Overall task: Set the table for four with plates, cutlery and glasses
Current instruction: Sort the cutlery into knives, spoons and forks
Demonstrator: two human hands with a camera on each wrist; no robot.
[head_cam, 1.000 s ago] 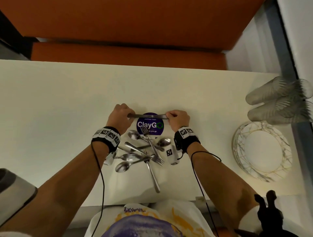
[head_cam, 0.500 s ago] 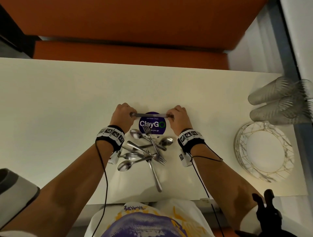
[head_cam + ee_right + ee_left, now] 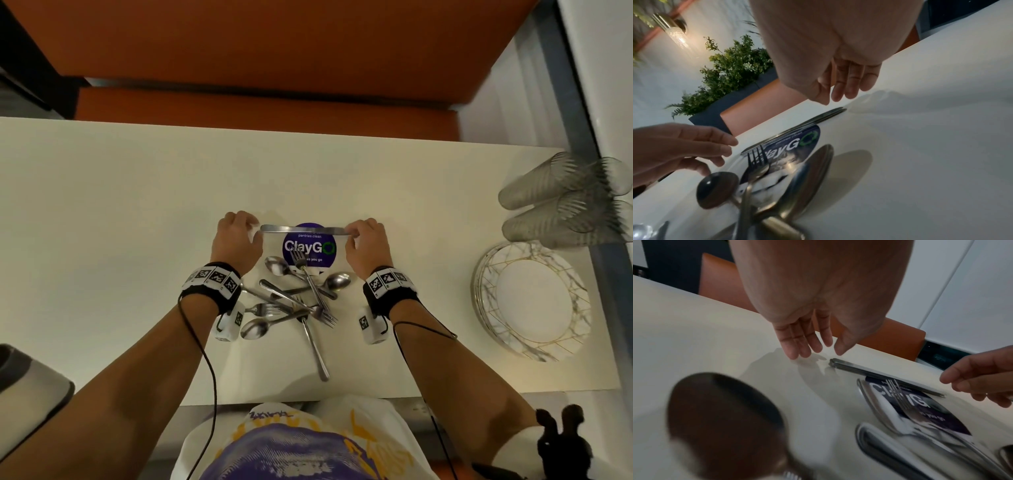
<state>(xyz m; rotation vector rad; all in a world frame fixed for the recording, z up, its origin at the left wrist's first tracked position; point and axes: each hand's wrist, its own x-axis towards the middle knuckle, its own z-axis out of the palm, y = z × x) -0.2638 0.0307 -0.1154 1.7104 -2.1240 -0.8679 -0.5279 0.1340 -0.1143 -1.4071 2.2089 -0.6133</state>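
Note:
A stack of table knives lies flat on the white table, across the top edge of a purple ClayGo sticker. My left hand hovers at the stack's left end; in the left wrist view its fingers are straight and just clear of the knives. My right hand hovers at the right end, with relaxed fingers above the knife tips. Neither hand holds anything. A loose pile of spoons and forks lies between my wrists.
Marbled, gold-lined plates are stacked at the right edge of the table. Several clear ribbed glasses lie on their sides behind them. An orange bench runs along the far side. A grey object sits at the near left.
Both hands gripped the ends of the knife stack before. Their fingers have since let go and straightened, and the stack lies on the table.

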